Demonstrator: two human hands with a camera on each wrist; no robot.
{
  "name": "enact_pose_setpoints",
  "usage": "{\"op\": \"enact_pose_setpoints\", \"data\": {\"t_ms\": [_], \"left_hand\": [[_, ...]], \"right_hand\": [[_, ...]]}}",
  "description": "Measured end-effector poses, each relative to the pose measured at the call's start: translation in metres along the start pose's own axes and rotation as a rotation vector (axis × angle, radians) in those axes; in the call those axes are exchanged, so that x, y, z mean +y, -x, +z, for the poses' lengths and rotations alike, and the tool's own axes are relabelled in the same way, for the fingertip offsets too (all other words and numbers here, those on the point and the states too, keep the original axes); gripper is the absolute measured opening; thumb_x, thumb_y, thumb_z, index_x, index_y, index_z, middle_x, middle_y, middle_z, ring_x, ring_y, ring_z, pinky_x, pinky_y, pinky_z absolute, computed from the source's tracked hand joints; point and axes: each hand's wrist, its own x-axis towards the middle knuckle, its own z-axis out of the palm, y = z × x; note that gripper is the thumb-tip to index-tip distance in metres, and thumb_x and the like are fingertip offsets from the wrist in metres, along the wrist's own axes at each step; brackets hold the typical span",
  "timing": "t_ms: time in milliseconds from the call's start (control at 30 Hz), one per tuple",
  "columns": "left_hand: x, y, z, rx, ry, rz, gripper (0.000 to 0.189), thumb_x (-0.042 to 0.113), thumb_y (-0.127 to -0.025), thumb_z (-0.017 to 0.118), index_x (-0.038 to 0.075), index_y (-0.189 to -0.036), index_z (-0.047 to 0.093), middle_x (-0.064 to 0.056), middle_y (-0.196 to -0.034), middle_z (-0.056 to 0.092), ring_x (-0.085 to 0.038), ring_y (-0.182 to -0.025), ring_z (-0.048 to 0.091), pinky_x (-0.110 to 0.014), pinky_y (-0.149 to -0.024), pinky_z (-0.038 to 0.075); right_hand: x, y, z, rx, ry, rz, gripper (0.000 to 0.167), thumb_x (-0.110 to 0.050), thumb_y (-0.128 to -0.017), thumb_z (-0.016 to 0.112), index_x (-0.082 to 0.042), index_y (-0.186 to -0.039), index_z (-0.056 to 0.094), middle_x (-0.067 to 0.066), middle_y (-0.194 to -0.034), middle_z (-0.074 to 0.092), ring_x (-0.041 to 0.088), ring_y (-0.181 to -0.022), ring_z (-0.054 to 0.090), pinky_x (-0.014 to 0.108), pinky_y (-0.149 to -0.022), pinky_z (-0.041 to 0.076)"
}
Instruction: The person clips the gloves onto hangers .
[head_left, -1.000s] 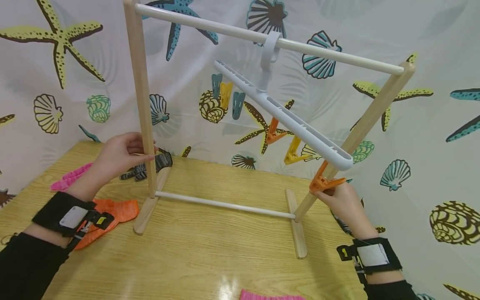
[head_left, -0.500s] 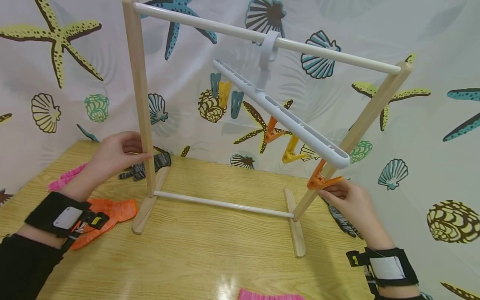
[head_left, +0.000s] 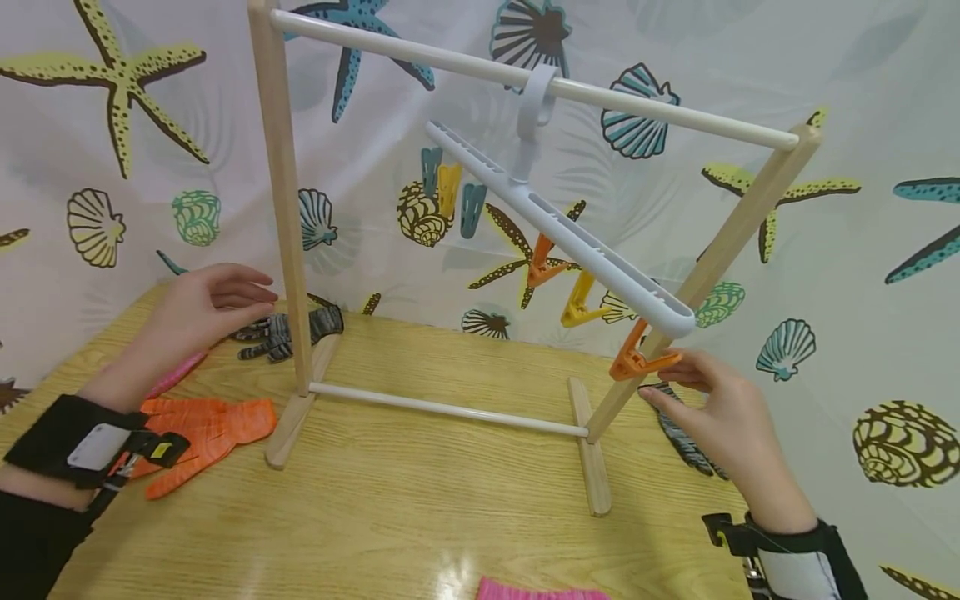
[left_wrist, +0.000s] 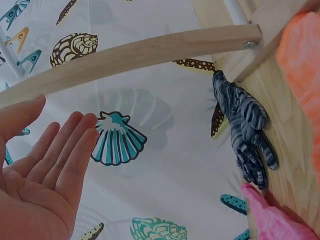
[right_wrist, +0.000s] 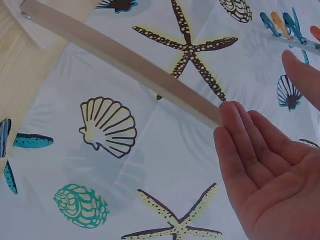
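Observation:
A drying rack with wooden posts (head_left: 281,192) and white rods (head_left: 450,410) stands on the table. From its top rod hangs a pale grey clip hanger (head_left: 592,250) carrying orange, yellow and blue clothespins (head_left: 576,307). My left hand (head_left: 198,308) hovers just left of the left post, fingers loosely extended and holding nothing. Beside the right post, my right hand (head_left: 723,408) is likewise empty with its fingers spread from the thumb, behind an orange clothespin (head_left: 637,360). In the right wrist view its fingertips (right_wrist: 230,112) lie close to the post; I cannot tell whether they touch.
An orange glove (head_left: 217,425) lies left of the rack. A grey striped glove (head_left: 288,333) sits behind the left post, with a pink glove (left_wrist: 277,217) near it. Another grey striped item (head_left: 686,437) lies at right. Pink knit fabric (head_left: 540,590) shows at the front edge.
My left hand has let go of the left post and moved left. My right hand has drawn away to the right, its fingers opening. The rack has stayed in place.

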Motion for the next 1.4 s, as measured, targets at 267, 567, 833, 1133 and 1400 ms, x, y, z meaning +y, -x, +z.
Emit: {"op": "enact_pose_setpoints", "data": {"t_ms": [267,567,833,1133,1400], "left_hand": [[-0.015,0.01,-0.008,0.005,-0.009,0.013,0.041,0.019,-0.103,0.072,-0.004,-0.136,0.063,-0.029,-0.124,0.074,0.024,-0.087,0.06,-0.002,-0.075,0.052],[-0.043,0.024,-0.017,-0.007,-0.045,0.053,0.036,0.005,-0.099,0.074,-0.008,-0.131,0.066,0.011,-0.1,0.08,0.022,-0.086,0.06,-0.001,-0.074,0.049],[-0.07,0.04,-0.018,-0.085,-0.148,-0.052,0.046,0.014,-0.101,0.074,-0.014,-0.135,0.061,-0.035,-0.119,0.073,0.017,-0.085,0.061,-0.01,-0.068,0.054],[-0.085,0.045,-0.009,-0.233,-0.331,-0.039,0.055,0.021,-0.096,0.08,-0.016,-0.131,0.061,-0.036,-0.122,0.07,-0.052,-0.108,0.07,-0.06,-0.089,0.061],[-0.096,0.055,-0.006,-0.344,-0.375,-0.093,0.063,0.021,-0.093,0.082,-0.02,-0.134,0.057,-0.038,-0.125,0.068,-0.056,-0.112,0.066,-0.064,-0.09,0.059]], "right_hand": [[-0.028,0.003,-0.004,0.069,-0.034,-0.123,0.057,-0.008,-0.082,0.092,-0.003,-0.134,0.069,0.018,-0.12,0.077,0.037,-0.105,0.075,0.027,-0.097,0.06],[-0.054,0.008,-0.011,0.13,-0.148,-0.242,0.058,0.003,-0.074,0.093,-0.005,-0.128,0.072,0.011,-0.114,0.077,-0.022,-0.107,0.054,-0.002,-0.096,0.043],[-0.073,0.009,-0.019,0.161,-0.178,-0.304,0.062,0.01,-0.07,0.093,-0.005,-0.127,0.072,0.004,-0.11,0.075,-0.013,-0.108,0.059,0.002,-0.097,0.046],[-0.085,0.009,-0.022,0.167,-0.249,-0.316,0.064,0.013,-0.07,0.092,-0.009,-0.127,0.073,-0.017,-0.111,0.072,-0.004,-0.105,0.064,0.005,-0.098,0.049],[-0.092,0.005,-0.023,0.163,-0.385,-0.36,0.063,0.022,-0.069,0.086,-0.002,-0.126,0.073,-0.012,-0.11,0.075,0.002,-0.1,0.068,0.01,-0.097,0.053]]}}
